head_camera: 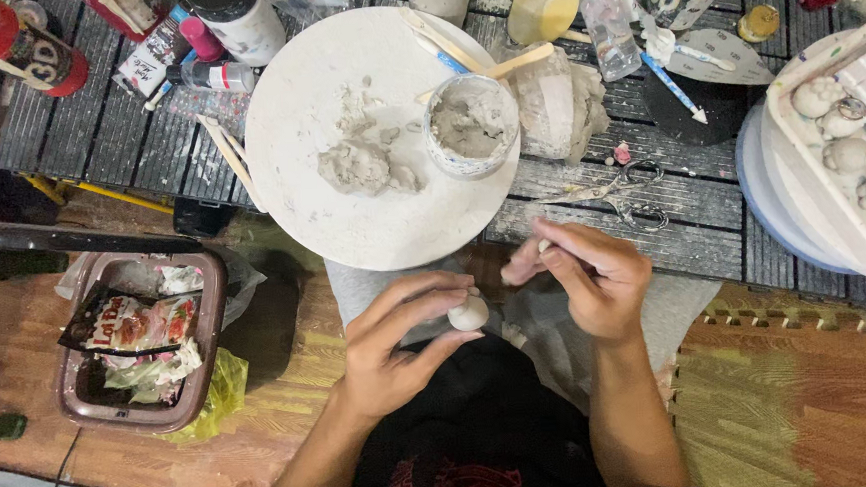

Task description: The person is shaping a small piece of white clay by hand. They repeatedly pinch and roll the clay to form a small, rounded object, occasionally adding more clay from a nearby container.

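Just below the centre of the frame, the left hand (394,341) curls around a small white clay ball (468,314), pinching it between thumb and fingertips. To its right, the right hand (595,279) is closed on a thin stick tool (543,248), its tip angled toward the ball. Above them, a round white board (295,112) on the dark slatted table (96,144) carries a grey clay lump (356,166) and a small tub of wet clay (471,126); scissors (615,192) lie to the right. A brown bin (138,342) sits at the lower left on the floor. To my eye, the work goes best with a light, steady pinch so the ball keeps its shape, short strokes of the tool, and both wrists held close.
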Tool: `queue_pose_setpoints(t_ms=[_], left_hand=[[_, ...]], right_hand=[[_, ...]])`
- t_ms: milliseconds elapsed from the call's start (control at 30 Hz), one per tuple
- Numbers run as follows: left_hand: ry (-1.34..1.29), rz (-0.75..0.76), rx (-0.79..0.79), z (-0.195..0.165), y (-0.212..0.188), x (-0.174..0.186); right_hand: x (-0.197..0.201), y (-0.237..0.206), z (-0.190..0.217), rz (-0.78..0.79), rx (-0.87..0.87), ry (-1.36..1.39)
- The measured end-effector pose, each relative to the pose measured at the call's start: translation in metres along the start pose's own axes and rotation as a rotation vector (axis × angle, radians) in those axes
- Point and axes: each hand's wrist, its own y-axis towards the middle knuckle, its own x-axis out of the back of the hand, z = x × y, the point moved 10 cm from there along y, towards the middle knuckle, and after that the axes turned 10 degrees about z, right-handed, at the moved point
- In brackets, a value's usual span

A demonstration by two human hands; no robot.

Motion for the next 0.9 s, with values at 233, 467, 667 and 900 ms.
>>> queue_pose_setpoints(t_ms=[233, 467, 667, 900], left_hand=[[0.053, 0.031, -0.051, -0.008, 0.002, 0.001], [-0.030, 0.048, -0.032, -0.004, 0.004, -0.005], [-0.037, 0.077, 0.014, 0.003, 0.004, -0.011], [0.115, 0.064, -0.138, -0.017, 0.005, -0.007]], right_hand=[[0.008, -0.010, 0.002, -0.040, 0.174, 0.157], [0.010, -0.018, 0.023, -0.084, 0.246, 0.058], [-0.001, -0.009, 0.045, -0.035, 0.240, 0.019], [-0.018, -0.008, 0.051, 0.083, -0.063, -0.136]])
